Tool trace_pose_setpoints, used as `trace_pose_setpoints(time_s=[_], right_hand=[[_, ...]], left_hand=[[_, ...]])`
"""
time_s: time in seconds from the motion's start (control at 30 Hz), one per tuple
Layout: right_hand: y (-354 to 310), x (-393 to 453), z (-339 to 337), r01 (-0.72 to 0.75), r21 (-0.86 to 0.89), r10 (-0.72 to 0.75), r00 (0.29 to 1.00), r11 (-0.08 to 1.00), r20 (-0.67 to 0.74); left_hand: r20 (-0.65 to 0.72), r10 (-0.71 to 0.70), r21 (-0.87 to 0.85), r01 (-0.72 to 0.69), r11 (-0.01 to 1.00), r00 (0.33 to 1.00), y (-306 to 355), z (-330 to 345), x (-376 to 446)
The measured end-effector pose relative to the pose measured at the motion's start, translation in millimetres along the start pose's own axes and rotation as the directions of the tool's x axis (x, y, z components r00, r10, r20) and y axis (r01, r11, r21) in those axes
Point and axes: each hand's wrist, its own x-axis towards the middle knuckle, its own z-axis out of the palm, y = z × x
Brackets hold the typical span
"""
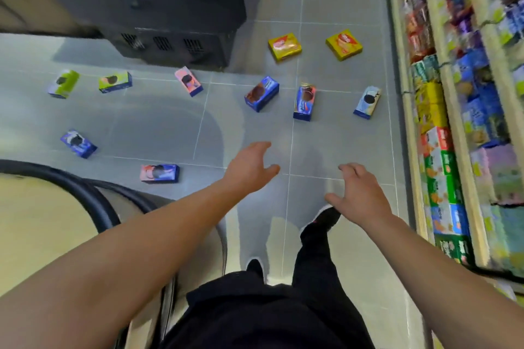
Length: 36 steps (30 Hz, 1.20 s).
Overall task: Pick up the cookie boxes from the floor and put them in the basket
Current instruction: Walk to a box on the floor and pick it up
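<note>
Grey tiled floor (158,125), both arms outstretched, left hand (249,168) and right hand (358,193) empty, fingers loosely spread.

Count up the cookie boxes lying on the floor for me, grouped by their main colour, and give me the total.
Yellow boxes: 2
Green boxes: 2
Pink boxes: 2
Dark blue boxes: 3
Light blue box: 1
Total: 10 boxes on the floor
</note>
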Motion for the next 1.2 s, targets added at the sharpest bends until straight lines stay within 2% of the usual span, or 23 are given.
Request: trace_pose_setpoints(time_s=[0.13,0.33,0.57,0.77,0.93,1.03,1.2], right_hand=[[23,87,-28,0.050,0.010,-0.051,0.999,0.999,0.021],[61,199,-85,0.129,-0.086,-0.118,0.986,0.988,0.120],[70,318,-128,0.205,-0.120,-0.179,0.964,0.971,0.198],[60,412,-136,0.234,-0.136,-0.196,0.949,0.963,0.246],[62,505,-126,0.198,-0.126,-0.144,0.927,0.972,0.347],[60,551,-113,0.191,-0.116,-0.132,0.911,0.975,0.391],[78,641,-82,0.275,-0.143,-0.191,0.884,0.951,0.427]], left_hand=[[-0.010,-0.094,-0.019,0.094,0.995,0.996,22,1,66],[-0.018,-0.211,-0.076,0.210,0.975,0.977,69,-5,155],[-0.024,-0.334,-0.173,0.325,0.930,0.942,90,-9,251],[0.004,-0.369,-0.213,0.362,0.908,0.929,78,-3,345],[0.173,-0.398,-0.223,0.430,0.875,0.901,59,3,444],[0.188,-0.400,-0.212,0.435,0.875,0.897,39,11,495],[0.231,-0.424,-0.189,0.468,0.863,0.876,16,55,575]])
